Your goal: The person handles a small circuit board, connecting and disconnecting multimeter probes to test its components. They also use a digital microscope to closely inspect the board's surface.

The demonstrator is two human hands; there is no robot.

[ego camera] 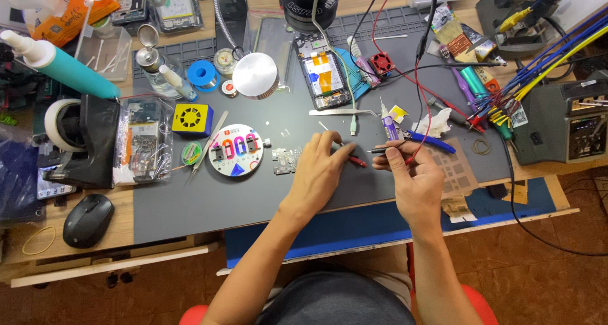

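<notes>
Probes meet between your two hands over the grey mat (209, 204) on the bench (88, 252); your left hand (320, 173) lies knuckles up, fingers curled closed around a red-tipped probe (356, 162) whose tip points right; your right hand (411, 179) is closed in a pinch on a thin black probe (379, 150) that points left, and a red lead (423, 132) runs up from that hand across the mat; the two tips sit near each other, though you cannot tell whether they touch. Just left of your left hand lies a small circuit board (285, 160), apart from the fingers; beside it sits a round white disc (235, 150) with coloured slots. A clear plastic box (109, 49) at the upper left holds cotton swabs; a clear bag (142, 141) at the left edge of the mat holds a phone board; what fills the small glass bottle (152, 71) with its flip lid open cannot be told. An opened phone (323, 71) lies face down at the top of the mat; a blue-handled cutter (430, 141) rests just above your right hand; a black mouse (88, 220) sits on the bench at the lower left.
</notes>
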